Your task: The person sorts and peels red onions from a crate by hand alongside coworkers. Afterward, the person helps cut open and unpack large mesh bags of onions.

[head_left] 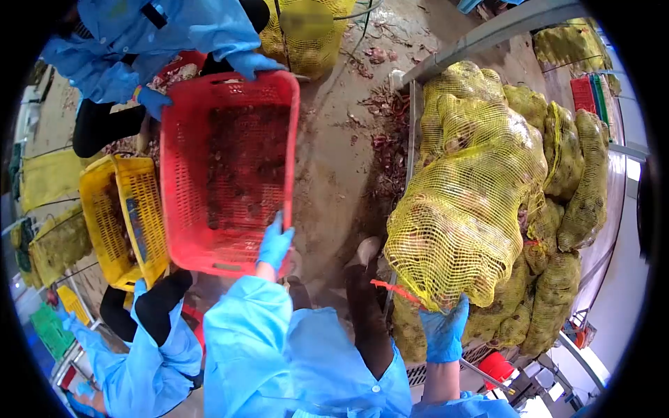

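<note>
My left hand (276, 242), in a blue glove, has its fingers over the near right rim of a large red crate (178, 160). The crate is tilted, and dark dirt or residue shows through its slotted base. A co-worker's gloved hands hold the far rim of the same crate. My right hand (446, 324), also gloved in blue, grips the gathered near end of a full yellow mesh sack (453, 237). An orange-red tie sticks out just left of that hand. The sack lies on top of other filled sacks.
More filled mesh sacks (582, 188) are stacked at the right beside a metal frame (481, 42). A yellow crate (143, 209) stands left, near a seated co-worker's knees (164, 306). Reddish scraps (387, 139) lie on the wet floor. Another yellow sack (306, 35) stands at the top.
</note>
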Action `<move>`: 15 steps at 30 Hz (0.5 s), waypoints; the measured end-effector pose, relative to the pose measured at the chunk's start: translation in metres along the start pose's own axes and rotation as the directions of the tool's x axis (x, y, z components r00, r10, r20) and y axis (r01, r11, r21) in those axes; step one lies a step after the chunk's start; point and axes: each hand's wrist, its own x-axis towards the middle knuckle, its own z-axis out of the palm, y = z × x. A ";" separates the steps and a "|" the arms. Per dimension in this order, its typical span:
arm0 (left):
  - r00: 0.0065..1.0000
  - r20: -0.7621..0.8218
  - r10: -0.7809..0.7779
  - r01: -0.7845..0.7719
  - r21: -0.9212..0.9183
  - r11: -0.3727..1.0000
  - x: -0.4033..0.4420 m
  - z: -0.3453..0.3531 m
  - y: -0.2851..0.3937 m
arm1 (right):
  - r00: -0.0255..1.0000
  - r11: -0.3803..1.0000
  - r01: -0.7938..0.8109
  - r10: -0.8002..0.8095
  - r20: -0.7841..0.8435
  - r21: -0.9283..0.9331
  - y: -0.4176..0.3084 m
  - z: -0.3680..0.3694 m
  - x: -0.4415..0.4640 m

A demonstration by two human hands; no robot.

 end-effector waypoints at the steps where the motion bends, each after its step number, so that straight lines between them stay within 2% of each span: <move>1: 1.000 -0.004 0.026 -0.026 -0.069 0.997 0.010 0.021 -0.010 | 1.000 1.000 -0.001 0.001 0.009 0.004 0.001 0.002 -0.003; 3: 0.997 0.079 -0.001 0.009 -0.097 0.995 0.005 0.049 0.028 | 0.988 0.996 0.021 -0.006 0.157 -0.088 0.002 0.010 -0.009; 4: 0.987 0.100 0.125 -0.107 -0.170 0.980 0.013 0.070 0.020 | 0.988 0.997 0.020 -0.008 0.155 -0.075 0.003 0.011 -0.009; 5: 0.989 0.097 0.114 -0.096 -0.169 0.981 0.017 0.092 0.013 | 0.995 1.000 -0.002 0.003 0.096 -0.010 0.002 0.012 -0.011; 6: 0.977 0.166 0.130 -0.061 -0.367 0.928 0.008 0.106 0.023 | 0.999 0.998 -0.018 0.016 0.037 0.054 -0.001 0.013 -0.014; 8: 0.910 0.412 -0.046 0.328 -0.647 0.689 -0.029 0.121 0.062 | 0.998 0.998 0.007 -0.011 0.068 0.060 -0.002 0.013 -0.017; 10: 0.835 0.550 -0.029 0.475 -0.693 0.543 -0.069 0.143 0.072 | 0.998 0.995 0.016 -0.022 0.062 0.094 0.004 0.029 -0.024; 12: 0.716 0.687 -0.125 0.688 -0.665 0.290 -0.127 0.141 0.109 | 0.994 0.992 0.011 -0.025 0.107 0.126 0.011 0.034 -0.027; 14: 0.595 0.776 0.208 0.758 -0.628 0.173 -0.170 0.130 0.142 | 0.989 0.991 0.009 -0.028 0.146 0.131 0.019 0.031 -0.026; 15: 0.526 0.819 0.229 0.846 -0.531 -0.044 -0.178 0.136 0.136 | 0.990 0.989 0.008 -0.028 0.135 0.149 0.020 0.036 -0.032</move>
